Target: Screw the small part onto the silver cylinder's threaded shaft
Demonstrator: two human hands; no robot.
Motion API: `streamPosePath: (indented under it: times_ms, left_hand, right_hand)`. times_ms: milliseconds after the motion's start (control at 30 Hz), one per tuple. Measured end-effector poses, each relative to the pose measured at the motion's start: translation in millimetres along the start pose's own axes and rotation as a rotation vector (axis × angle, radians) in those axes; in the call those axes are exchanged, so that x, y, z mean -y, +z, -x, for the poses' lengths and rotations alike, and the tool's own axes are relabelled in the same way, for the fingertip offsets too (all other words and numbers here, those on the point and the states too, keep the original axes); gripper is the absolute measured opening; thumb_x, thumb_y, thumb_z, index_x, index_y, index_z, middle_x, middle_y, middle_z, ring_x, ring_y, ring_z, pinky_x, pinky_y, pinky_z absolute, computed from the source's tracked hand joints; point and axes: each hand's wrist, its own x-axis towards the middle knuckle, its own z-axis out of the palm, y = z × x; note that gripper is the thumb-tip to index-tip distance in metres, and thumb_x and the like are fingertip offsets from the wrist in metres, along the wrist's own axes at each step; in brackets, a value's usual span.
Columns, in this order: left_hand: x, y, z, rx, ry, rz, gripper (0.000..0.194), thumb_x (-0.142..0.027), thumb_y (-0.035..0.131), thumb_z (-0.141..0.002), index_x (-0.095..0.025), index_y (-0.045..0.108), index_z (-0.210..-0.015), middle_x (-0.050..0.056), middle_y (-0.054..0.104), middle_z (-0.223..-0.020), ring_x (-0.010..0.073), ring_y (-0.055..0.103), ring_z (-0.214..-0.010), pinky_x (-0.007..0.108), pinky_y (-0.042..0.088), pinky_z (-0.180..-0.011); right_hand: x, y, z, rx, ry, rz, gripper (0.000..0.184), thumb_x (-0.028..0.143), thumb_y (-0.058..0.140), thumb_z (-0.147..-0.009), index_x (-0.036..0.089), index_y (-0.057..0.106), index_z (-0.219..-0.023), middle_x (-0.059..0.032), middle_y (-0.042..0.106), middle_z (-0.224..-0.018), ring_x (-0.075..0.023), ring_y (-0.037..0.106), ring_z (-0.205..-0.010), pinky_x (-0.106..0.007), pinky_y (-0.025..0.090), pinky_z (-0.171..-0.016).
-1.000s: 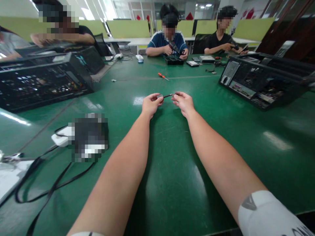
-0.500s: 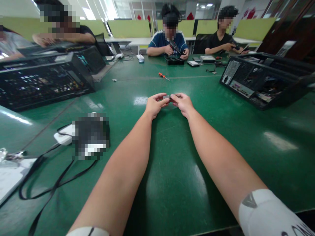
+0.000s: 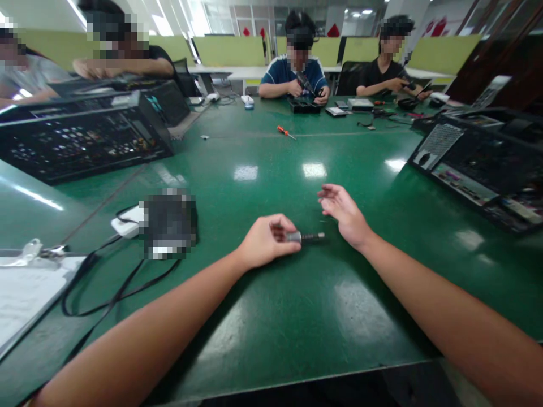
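Observation:
Pinched between the thumb and fingers of my left hand [image 3: 263, 244] is a small grey cylindrical part with a thin dark shaft [image 3: 294, 237]. Its shaft points right and ends in a lighter tip; I cannot make out its exact kind. The part is low over the green table [image 3: 271, 316], and whether it touches the surface does not show. To the right of that tip and a little farther away, my right hand [image 3: 344, 213] holds nothing. Its fingers are apart and slightly curled, clear of the part.
A black computer case [image 3: 85, 135] stands at left, another [image 3: 479, 164] at right. Near my left arm lie a blurred dark object [image 3: 172, 223], black straps and a clipboard [image 3: 38, 294]. An orange screwdriver [image 3: 285, 131] lies farther back. Several people work around the table; one holds a power drill [image 3: 304, 82].
Both hands were together farther out on the part. Now my right hand has let go and moved right, while my left hand has drawn the part nearer. The view has shifted slightly.

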Motion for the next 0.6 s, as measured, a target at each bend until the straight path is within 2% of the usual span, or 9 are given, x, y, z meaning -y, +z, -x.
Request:
streamPosePath:
  times_ms: [33,100,167,233,300,433,600]
  left_hand:
    - [-4.4,4.0,25.7,0.083,0.009,-0.023,0.032,-0.020,0.088,-0.061,-0.017,0.061,-0.076,0.004,0.071,-0.085,0.0158,0.069,-0.073,0.029,0.057,-0.069]
    - [-11.5,9.9,66.5,0.155,0.101,-0.085,0.025,-0.016,0.082,-0.066,-0.018,0.058,-0.076,0.005,0.070,-0.089,0.0153,0.068,-0.075,0.027,0.056,-0.067]
    - [-15.6,12.6,87.5,0.199,0.216,-0.182,0.023,-0.012,0.078,-0.067,-0.019,0.059,-0.077,0.005,0.070,-0.090,0.0154,0.068,-0.077,0.027,0.054,-0.069]
    - [-16.6,12.6,89.9,0.225,0.314,-0.271,0.022,-0.011,0.076,-0.068,-0.020,0.060,-0.080,0.004,0.071,-0.089,0.0159,0.068,-0.079,0.028,0.053,-0.072]
    - [-15.9,10.8,81.8,0.231,0.377,-0.321,0.022,-0.012,0.077,-0.069,-0.020,0.060,-0.081,0.004,0.071,-0.087,0.0161,0.069,-0.078,0.028,0.052,-0.073]
    - [-15.1,5.3,67.3,0.181,0.430,-0.348,0.023,-0.016,0.079,-0.070,-0.021,0.059,-0.080,0.005,0.072,-0.087,0.0162,0.069,-0.075,0.028,0.052,-0.072]
    - [-16.4,2.0,70.3,0.152,0.441,-0.359,0.024,-0.017,0.080,-0.072,-0.021,0.059,-0.082,0.005,0.071,-0.086,0.0162,0.069,-0.074,0.028,0.053,-0.069]
  right_hand:
    - [11.6,-2.2,21.4,0.133,-0.036,0.047,0.044,0.045,0.071,-0.087,0.026,0.058,-0.124,-0.0077,0.065,-0.124,-0.0226,0.063,-0.112,-0.033,0.052,-0.084]
    - [35.8,-4.2,58.3,0.455,-0.088,0.200,0.032,0.039,0.070,-0.090,0.024,0.064,-0.117,-0.0065,0.071,-0.108,-0.0214,0.067,-0.096,-0.032,0.051,-0.078]
    - [55.8,-3.1,82.4,0.617,-0.200,0.359,0.026,0.035,0.073,-0.087,0.022,0.068,-0.109,-0.0057,0.073,-0.097,-0.0208,0.067,-0.088,-0.033,0.050,-0.078]
    - [66.5,-0.1,92.3,0.668,-0.303,0.473,0.030,0.036,0.078,-0.082,0.020,0.069,-0.107,-0.0058,0.072,-0.094,-0.0215,0.066,-0.085,-0.035,0.049,-0.081]
    - [67.2,2.8,91.8,0.672,-0.340,0.532,0.036,0.040,0.080,-0.079,0.020,0.068,-0.106,-0.0055,0.072,-0.093,-0.0214,0.065,-0.083,-0.035,0.048,-0.080]
    - [54.4,5.9,83.8,0.669,-0.246,0.601,0.038,0.046,0.082,-0.077,0.021,0.068,-0.101,-0.0025,0.069,-0.088,-0.0193,0.065,-0.079,-0.032,0.046,-0.074]
    - [47.6,12.3,86.2,0.683,-0.193,0.615,0.032,0.038,0.083,-0.077,0.021,0.069,-0.100,-0.0018,0.071,-0.090,-0.0180,0.065,-0.079,-0.030,0.046,-0.074]
